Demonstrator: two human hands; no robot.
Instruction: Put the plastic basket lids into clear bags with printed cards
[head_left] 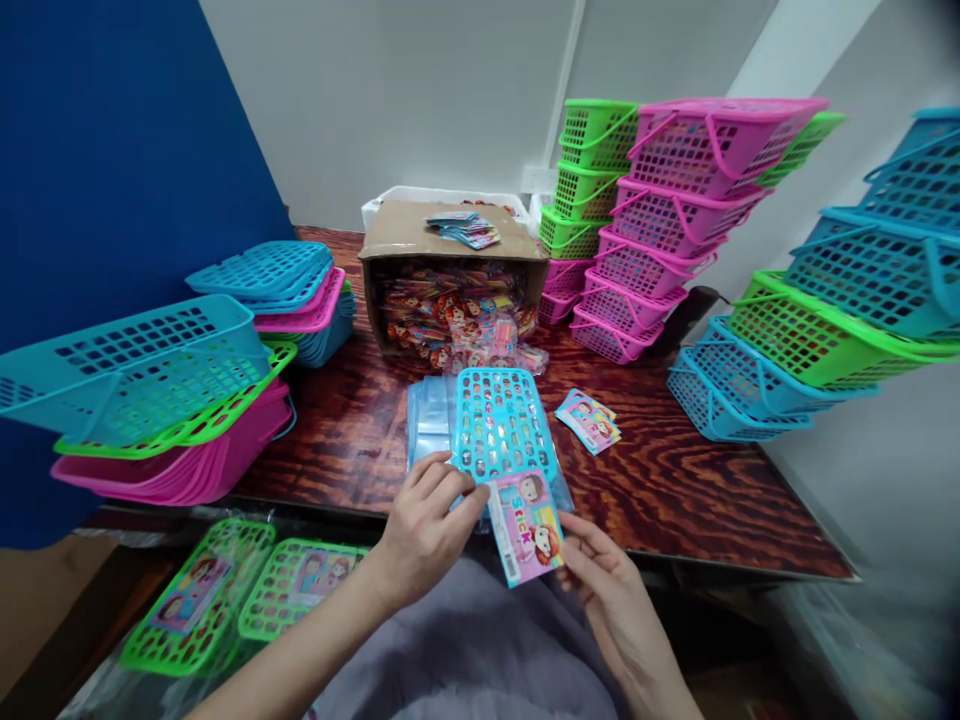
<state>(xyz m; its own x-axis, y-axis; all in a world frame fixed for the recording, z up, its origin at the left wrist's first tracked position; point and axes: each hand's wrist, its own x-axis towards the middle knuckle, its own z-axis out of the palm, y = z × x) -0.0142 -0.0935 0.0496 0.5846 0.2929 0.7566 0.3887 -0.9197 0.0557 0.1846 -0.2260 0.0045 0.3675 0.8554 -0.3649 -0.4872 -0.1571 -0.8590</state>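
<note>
My right hand pinches the lower right edge of a printed cardboard card with cartoon figures and the word "Stick". At the card's upper left corner, the thumb and fingertips of my left hand are closed on it. Just beyond the card lies a blue plastic basket lid with round holes and colourful contents showing through. It rests on clear plastic bags. Whether there is a basket body under this lid I cannot tell. To the right, several similar cards lie loosely fanned on the wooden table.
An open cardboard box of small packets stands behind, with cards on top. Stacked pink baskets and blue baskets rise at right. Nested baskets lean at left. Green lidded baskets sit below the table edge.
</note>
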